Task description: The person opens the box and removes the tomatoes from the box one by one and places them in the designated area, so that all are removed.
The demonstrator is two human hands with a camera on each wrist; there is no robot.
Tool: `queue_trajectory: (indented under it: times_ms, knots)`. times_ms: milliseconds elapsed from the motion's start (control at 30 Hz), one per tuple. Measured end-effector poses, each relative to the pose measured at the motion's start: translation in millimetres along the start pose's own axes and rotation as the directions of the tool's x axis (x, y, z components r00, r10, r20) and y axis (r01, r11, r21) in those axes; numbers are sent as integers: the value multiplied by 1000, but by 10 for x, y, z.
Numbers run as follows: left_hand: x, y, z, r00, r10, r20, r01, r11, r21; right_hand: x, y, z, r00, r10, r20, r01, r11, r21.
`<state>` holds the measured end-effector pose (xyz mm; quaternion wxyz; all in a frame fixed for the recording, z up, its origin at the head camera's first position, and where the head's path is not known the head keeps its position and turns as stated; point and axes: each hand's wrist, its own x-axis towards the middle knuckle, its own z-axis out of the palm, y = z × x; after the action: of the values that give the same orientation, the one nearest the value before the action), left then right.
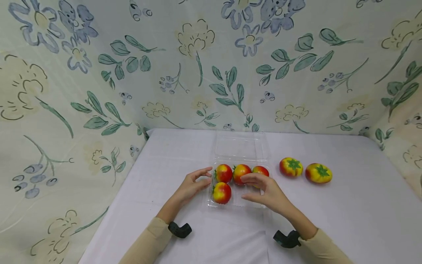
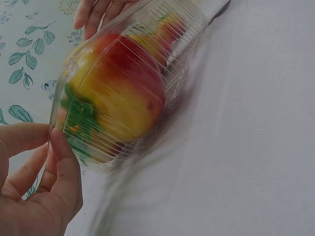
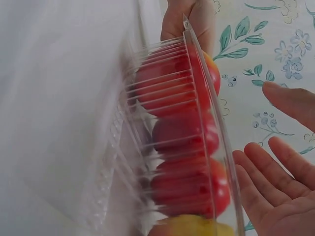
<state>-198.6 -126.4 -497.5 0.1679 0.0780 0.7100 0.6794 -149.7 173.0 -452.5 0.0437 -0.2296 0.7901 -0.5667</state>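
A clear plastic clamshell box [image 1: 237, 201] lies with its lid raised back, several red-and-yellow fruits with green leafy tops [image 1: 222, 193] inside. At the box's left side, my left hand [image 1: 193, 186] pinches the rim between thumb and finger, as the left wrist view shows beside one fruit [image 2: 123, 88]. My right hand [image 1: 267, 190] is over the right part of the box, fingers apart and nothing in them. It partly hides the fruit at the back right [image 1: 260, 170]. In the right wrist view the right hand's fingers [image 3: 275, 182] lie close to the rim.
Two more fruits of the same kind, one nearer [image 1: 291, 167] and one farther right [image 1: 318, 173], rest on the white tablecloth [image 1: 349, 209] right of the box. The transparent lid [image 1: 240, 145] extends toward the back edge. Flowered cloth [image 1: 197, 95] hangs behind the table.
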Motion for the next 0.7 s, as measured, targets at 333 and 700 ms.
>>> queue_trajectory:
  times_ms: [333, 700]
  knots:
    - [-1, 0, 0, 1000, 0, -1, 0, 1000, -4, 82, -25, 190, 1000, -9, 7, 9, 1000, -23]
    - [-11, 8, 4, 1000, 8, -5, -8, 1000, 10, 158, 45, 388, 998, -61, -25, 58, 991, -124]
